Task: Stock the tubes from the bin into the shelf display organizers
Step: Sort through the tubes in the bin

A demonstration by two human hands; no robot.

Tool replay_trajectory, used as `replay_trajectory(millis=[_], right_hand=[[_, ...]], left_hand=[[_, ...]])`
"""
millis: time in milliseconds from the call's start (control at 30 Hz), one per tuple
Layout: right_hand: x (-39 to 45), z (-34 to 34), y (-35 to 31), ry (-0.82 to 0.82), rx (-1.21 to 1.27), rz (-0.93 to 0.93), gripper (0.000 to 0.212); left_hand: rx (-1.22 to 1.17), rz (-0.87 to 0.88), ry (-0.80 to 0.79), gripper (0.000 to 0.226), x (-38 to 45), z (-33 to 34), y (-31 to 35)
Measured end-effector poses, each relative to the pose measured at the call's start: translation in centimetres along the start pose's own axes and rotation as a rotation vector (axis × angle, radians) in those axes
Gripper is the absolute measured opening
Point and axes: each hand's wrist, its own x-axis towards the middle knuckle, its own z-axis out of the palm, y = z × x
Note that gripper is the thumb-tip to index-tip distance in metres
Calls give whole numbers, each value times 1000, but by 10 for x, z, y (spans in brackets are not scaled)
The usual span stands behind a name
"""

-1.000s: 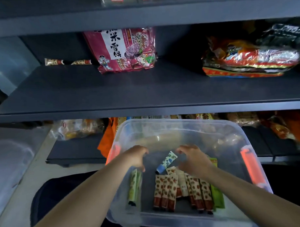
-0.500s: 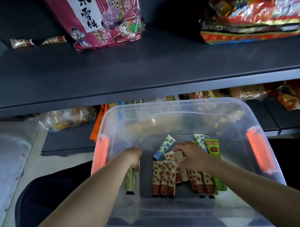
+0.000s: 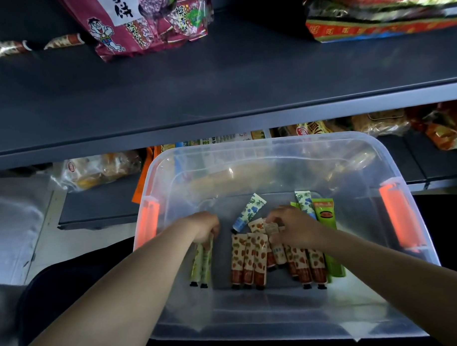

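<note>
The right hand [image 3: 295, 228] has closed its fingers [image 3: 272, 220] on a pale tube [image 3: 272, 227] atop the red-patterned tubes [image 3: 249, 257] at centre frame. The left hand [image 3: 206, 226] has dropped onto two green tubes [image 3: 203, 261], apparently pinching them; its fingers are hidden. Picking has begun inside the clear bin [image 3: 273, 150]. Above, the dark shelf [image 3: 219, 82] holds a pink snack bag [image 3: 144, 23]; no organizers show.

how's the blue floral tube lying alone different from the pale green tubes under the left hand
The blue floral tube with a blue cap lies slanted and untouched; the two pale green tubes with black caps lie straight, side by side, gripped by the left hand. All lie in the clear plastic bin.
</note>
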Motion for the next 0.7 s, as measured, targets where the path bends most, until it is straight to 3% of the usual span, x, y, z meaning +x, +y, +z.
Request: replay_trajectory(millis=[200,533,600,700], right_hand=[[4,1,2,-14,-5,12,38],[25,14,-29,-28,24,7,42],[32,21,-38,-32,35,-9,36],[44,31,-51,-49,-2,-38,11]], left_hand=[[-173,58,133,37,5,-9,16],[-280,-85,194,26,8,2,1],[-275,-114,217,25,8,5,-2],[-205,-132,201,34,7,-1,-4]])
